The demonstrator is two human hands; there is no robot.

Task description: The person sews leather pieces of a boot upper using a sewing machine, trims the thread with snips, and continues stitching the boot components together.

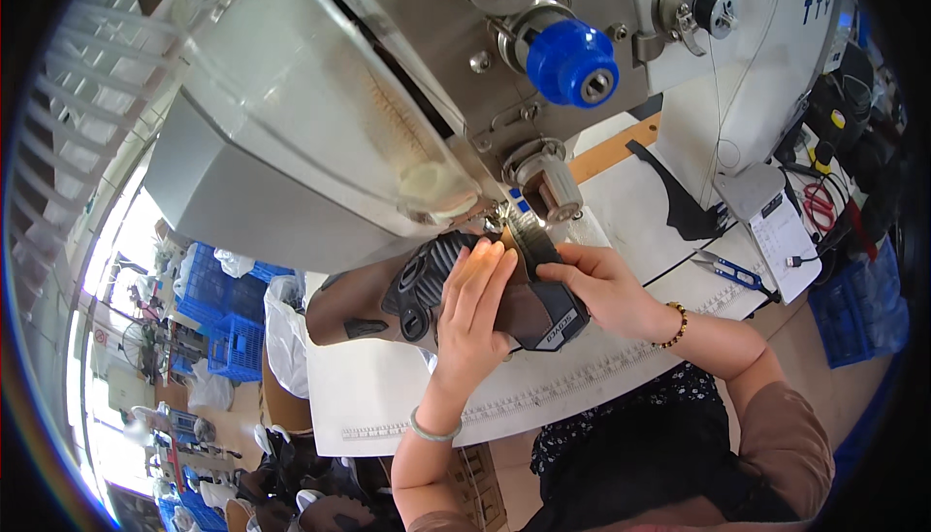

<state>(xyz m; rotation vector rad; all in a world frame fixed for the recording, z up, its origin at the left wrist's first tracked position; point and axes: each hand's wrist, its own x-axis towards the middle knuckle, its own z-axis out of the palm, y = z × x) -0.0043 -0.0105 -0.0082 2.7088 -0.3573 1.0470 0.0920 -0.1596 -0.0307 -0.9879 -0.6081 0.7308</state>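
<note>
Shoe upper, dark with grey ribbed panels, lies on the white table under the sewing machine; much of it is hidden beneath my hands. My left hand lies flat across it, fingers straight and pressing down. My right hand pinches its dark edge between thumb and fingers; the fingertips are partly tucked out of sight. The needle area is hard to make out. Farther right lie blue-handled snips.

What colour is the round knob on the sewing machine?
Bright blue knob, clearest in the head view.
</note>
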